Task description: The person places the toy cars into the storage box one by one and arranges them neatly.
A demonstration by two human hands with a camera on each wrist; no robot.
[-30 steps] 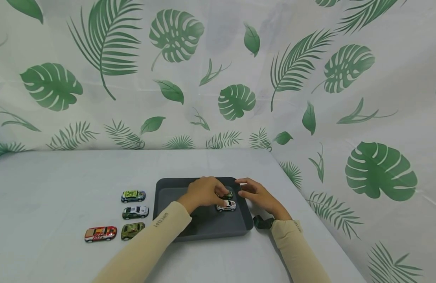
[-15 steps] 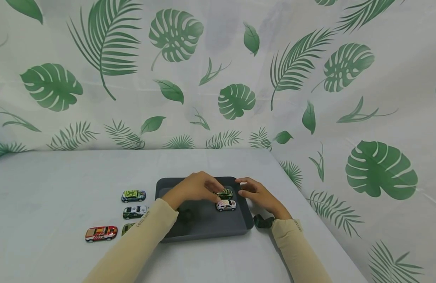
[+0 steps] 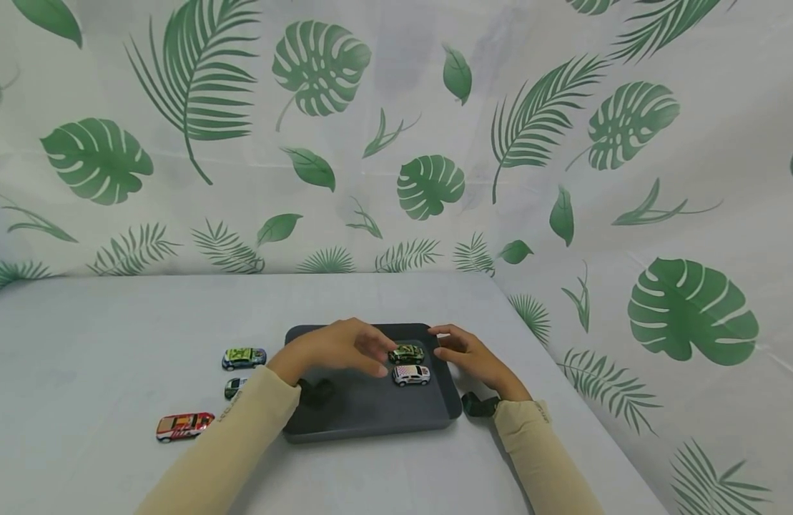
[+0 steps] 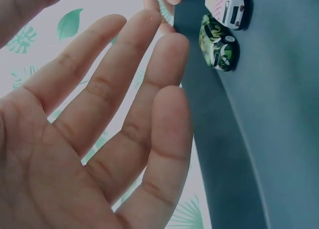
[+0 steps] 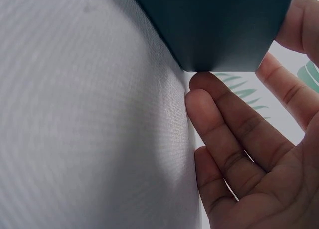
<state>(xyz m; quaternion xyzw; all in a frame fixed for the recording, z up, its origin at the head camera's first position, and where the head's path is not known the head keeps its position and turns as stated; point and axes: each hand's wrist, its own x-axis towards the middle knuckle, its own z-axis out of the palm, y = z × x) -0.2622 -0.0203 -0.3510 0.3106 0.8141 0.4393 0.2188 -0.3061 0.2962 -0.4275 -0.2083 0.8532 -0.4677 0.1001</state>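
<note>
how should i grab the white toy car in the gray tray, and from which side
Probably pinch the white toy car by its front and rear ends, coming from above: it stands on its wheels, and the green patterned toy car sits close along its far side, crowding a side grip.

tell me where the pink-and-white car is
In the head view, the pink-and-white car sits in the right half of the tray, just on the near side of the green car.

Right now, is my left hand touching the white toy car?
Apart. The head view shows the left hand with its thumb short of the white toy car, dark tray between; the left wrist view shows the fingers clear too.
</note>
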